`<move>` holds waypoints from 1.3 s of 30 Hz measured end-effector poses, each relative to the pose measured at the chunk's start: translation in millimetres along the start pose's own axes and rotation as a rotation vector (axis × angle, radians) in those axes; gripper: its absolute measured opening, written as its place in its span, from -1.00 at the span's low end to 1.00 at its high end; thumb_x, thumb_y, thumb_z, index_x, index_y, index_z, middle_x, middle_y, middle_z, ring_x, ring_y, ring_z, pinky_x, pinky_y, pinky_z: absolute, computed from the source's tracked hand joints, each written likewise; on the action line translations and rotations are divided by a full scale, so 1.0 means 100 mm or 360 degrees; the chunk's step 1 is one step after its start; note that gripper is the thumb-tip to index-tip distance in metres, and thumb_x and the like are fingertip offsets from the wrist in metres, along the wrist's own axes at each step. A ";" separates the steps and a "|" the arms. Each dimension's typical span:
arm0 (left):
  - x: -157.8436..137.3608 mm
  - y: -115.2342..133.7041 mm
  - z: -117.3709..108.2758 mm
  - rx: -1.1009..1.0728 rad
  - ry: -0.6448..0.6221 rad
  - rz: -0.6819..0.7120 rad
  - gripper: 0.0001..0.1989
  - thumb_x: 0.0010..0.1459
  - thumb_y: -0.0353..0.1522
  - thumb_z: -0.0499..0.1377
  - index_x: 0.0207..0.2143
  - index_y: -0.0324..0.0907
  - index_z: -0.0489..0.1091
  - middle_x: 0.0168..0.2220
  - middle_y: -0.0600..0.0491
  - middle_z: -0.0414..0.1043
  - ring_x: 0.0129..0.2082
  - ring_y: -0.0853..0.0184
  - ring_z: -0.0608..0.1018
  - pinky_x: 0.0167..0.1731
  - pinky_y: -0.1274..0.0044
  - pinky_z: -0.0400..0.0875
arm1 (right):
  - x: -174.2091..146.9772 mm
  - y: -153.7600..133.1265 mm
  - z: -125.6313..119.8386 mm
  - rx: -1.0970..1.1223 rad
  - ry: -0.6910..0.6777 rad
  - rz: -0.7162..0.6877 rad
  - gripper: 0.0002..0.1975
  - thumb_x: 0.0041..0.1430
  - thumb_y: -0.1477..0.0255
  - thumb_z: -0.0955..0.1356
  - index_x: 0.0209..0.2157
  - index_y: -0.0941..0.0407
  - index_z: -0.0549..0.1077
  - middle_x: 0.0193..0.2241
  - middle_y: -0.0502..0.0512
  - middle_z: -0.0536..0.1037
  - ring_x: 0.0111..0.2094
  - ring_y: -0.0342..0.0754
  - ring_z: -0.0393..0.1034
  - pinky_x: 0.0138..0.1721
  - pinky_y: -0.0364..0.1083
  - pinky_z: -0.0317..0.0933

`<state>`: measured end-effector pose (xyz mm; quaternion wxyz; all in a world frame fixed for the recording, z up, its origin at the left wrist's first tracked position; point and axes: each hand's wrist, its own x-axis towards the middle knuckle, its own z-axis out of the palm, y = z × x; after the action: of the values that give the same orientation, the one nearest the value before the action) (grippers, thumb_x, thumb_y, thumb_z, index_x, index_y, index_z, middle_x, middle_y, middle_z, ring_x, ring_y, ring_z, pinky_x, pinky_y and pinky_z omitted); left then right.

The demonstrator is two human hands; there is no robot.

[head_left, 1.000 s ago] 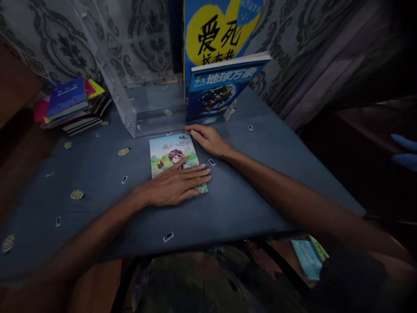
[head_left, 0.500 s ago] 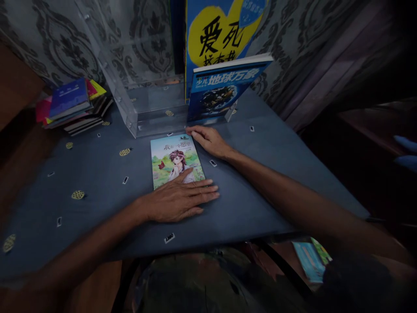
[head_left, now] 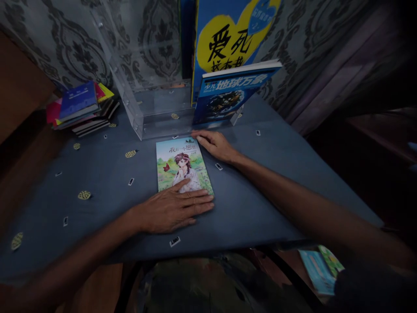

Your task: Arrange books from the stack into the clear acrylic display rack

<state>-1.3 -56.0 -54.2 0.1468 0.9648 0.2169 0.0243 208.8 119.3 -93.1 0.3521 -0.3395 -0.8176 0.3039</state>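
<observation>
A small book (head_left: 181, 158) with a pastel cover, showing a drawn figure and a red butterfly, lies closed on the blue tablecloth (head_left: 260, 191). My left hand (head_left: 172, 209) rests flat across its lower edge, fingers spread and pointing right, hiding the bottom of the cover. At the top right corner is my right hand (head_left: 216, 145), palm down, its fingers loosely stretched and their tips touching or very near that corner. Just behind stands a clear acrylic rack (head_left: 163, 126). In its right part are a blue book titled in Chinese (head_left: 224, 102) and a taller yellow-and-blue book (head_left: 218, 30).
To the left, a stack of books (head_left: 80, 102) with a blue one on top sits on the table. Below the table's front edge at right, more books (head_left: 317, 271) lie low down. A patterned curtain (head_left: 81, 48) hangs behind the rack.
My left hand has slid a little toward me, so more of the small book's cover shows. My right hand stays by the top corner. The whole view has shifted slightly.
</observation>
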 end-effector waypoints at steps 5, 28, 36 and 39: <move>-0.21 0.02 0.02 0.0030 -0.0007 -0.0088 -0.49 0.50 -0.26 -0.15 0.43 -0.06 -0.06 0.42 0.05 0.06 0.44 0.34 0.06 0.44 0.26 -0.26 | -0.01 -0.02 -0.01 0.0010 -0.0020 -0.0004 -0.68 0.34 0.30 0.27 -0.01 0.03 0.59 0.07 0.07 0.59 0.13 0.11 0.45 0.19 0.13 0.26; -1.09 0.14 -0.01 -0.0029 0.0127 -0.0401 -0.46 0.46 -0.33 -0.05 0.43 0.00 -0.05 0.35 0.08 0.22 0.39 0.29 0.21 0.39 0.25 0.09 | -0.02 -0.03 -0.01 0.0046 -0.0012 0.0024 -0.68 0.36 0.24 0.29 -0.02 0.02 0.60 0.08 0.09 0.58 0.16 0.14 0.43 0.21 0.17 0.23; -0.94 0.18 -0.04 0.0018 0.0098 -0.0357 -0.44 0.46 -0.30 -0.03 0.44 -0.04 -0.06 0.37 0.03 0.19 0.38 0.26 0.22 0.41 0.23 -0.02 | -0.02 -0.03 0.00 -0.0002 -0.0017 0.0004 -0.69 0.35 0.28 0.28 -0.02 0.04 0.59 0.09 0.08 0.58 0.17 0.14 0.41 0.21 0.14 0.23; -0.78 0.16 -0.05 0.0049 0.0092 -0.0254 -0.49 0.47 -0.29 -0.04 0.41 -0.10 0.03 0.36 -0.02 0.19 0.38 0.27 0.23 0.42 0.24 -0.04 | -0.01 -0.03 0.00 -0.0029 -0.0020 0.0009 -0.68 0.36 0.29 0.28 0.00 0.04 0.58 0.10 0.09 0.57 0.16 0.13 0.41 0.21 0.14 0.23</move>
<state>-65.3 -101.8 -43.0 0.1271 0.9455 0.2976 0.0371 208.6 116.8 -91.2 0.3430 -0.3431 -0.8215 0.2995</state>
